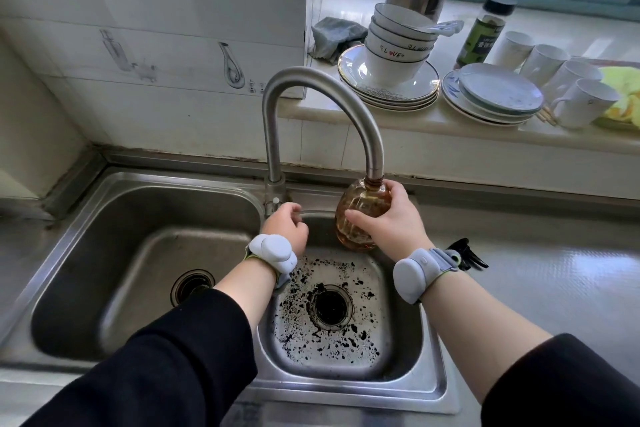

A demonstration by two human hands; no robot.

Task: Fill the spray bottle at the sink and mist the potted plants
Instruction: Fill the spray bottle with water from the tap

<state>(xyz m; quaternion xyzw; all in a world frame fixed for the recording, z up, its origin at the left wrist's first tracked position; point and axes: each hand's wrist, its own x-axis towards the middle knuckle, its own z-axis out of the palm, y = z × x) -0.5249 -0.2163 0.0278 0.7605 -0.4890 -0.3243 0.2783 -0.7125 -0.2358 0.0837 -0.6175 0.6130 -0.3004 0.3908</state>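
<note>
An amber, see-through spray bottle (356,215) without its top is held upright under the curved steel faucet (311,94), its neck right against the spout. My right hand (388,218) grips the bottle's side. My left hand (289,227) is closed around the faucet's lever handle at the base of the tap. The black trigger spray head (465,255) lies on the steel counter just right of my right wrist. Whether water is flowing is hidden by the spout and the neck. No potted plants are in view.
The double steel sink (104,198) has a large left basin and a small right basin speckled with black bits around its drain (330,305). On the window ledge stand stacked bowls (398,45), plates (498,94), white mugs (585,100), a thermos and a jar.
</note>
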